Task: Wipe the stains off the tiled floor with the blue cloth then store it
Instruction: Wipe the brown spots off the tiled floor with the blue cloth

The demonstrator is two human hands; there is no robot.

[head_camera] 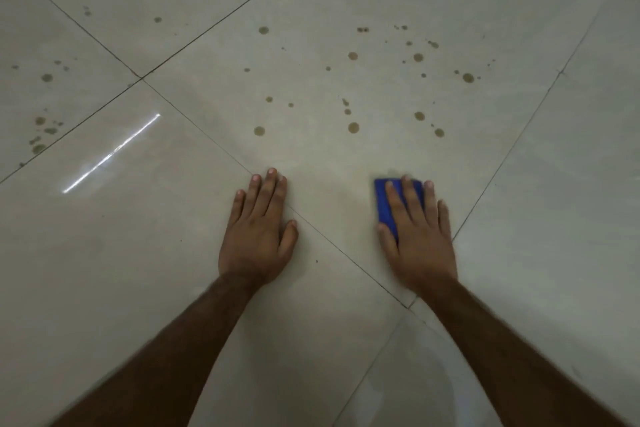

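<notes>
While right hand (417, 236) flattens folded blue cloth (384, 204), glossy tiled floor (138, 253) spotted.

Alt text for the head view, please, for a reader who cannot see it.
A right hand presses a folded blue cloth flat on a glossy beige tiled floor; the left hand rests flat beside it. Brown stains dot the tiles beyond.

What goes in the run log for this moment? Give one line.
phase: wiping | right hand: flat on blue cloth | left hand: flat on floor | stains: remain ahead
</notes>
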